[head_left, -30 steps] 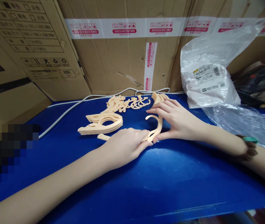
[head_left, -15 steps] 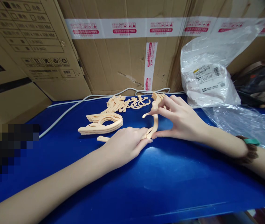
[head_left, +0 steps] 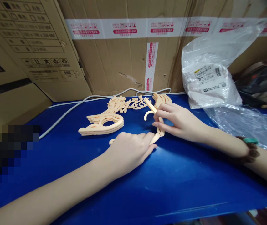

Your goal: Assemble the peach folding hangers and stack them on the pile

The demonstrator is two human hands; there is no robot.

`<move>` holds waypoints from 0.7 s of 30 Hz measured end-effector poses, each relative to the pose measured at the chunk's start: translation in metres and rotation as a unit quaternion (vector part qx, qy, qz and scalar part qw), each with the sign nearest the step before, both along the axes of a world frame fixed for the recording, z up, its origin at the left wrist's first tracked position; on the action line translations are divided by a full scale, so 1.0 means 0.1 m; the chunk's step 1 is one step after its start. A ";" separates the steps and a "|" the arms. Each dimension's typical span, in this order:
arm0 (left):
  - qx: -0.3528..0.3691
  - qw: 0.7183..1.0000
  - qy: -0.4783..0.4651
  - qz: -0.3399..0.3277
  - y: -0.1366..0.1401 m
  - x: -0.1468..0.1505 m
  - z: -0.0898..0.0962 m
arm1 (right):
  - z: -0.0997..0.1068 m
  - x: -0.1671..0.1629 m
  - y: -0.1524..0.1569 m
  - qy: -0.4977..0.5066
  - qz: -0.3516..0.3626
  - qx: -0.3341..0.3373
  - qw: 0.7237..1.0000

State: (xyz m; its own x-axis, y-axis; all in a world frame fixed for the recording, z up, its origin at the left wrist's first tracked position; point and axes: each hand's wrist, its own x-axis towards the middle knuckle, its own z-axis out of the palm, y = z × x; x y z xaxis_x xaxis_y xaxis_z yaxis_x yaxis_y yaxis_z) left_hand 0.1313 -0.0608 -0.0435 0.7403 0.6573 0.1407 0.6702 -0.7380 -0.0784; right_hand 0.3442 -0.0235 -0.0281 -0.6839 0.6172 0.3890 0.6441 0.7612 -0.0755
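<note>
Between my hands is a beige folding clothes hanger [head_left: 156,137], its hook and one arm pointing up and away. My left hand [head_left: 130,150] is closed around one arm, whose tip shows beyond the knuckles. With thumb and fingers, my right hand [head_left: 177,120] pinches the other arm, near the curved hook [head_left: 148,115]. My fingers hide part of the joint. Left of the hands lies a stack of folded beige hangers [head_left: 102,124]. Behind it are a heap of loose hanger arms [head_left: 115,104], several loose hooks [head_left: 138,102] and a row of curved arms [head_left: 162,98].
The blue tabletop [head_left: 133,193] runs up to cardboard boxes [head_left: 114,62] at the back. A white cable [head_left: 69,114] trails along the rear and left. At the back right stands a white plastic bag [head_left: 208,78], with clear plastic film [head_left: 236,125] in front of it.
My right hand has drawn slightly nearer and closed on the upright arm, which now leans left. The hanger's joint has shifted a little right, and my left hand has slid slightly right.
</note>
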 end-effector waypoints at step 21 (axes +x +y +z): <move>0.096 0.987 -0.055 -0.114 0.07 -0.03 -0.03 | -0.03 -0.01 0.01 -0.064 0.002 0.027 0.998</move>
State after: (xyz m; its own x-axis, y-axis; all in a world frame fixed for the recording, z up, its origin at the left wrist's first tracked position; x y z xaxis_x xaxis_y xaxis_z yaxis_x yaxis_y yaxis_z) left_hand 0.1278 -0.0541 -0.0468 0.8391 0.4286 0.3349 0.5007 -0.8491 -0.1680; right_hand 0.3437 -0.0227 -0.0311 -0.7331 0.5942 0.3309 0.6423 0.7649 0.0496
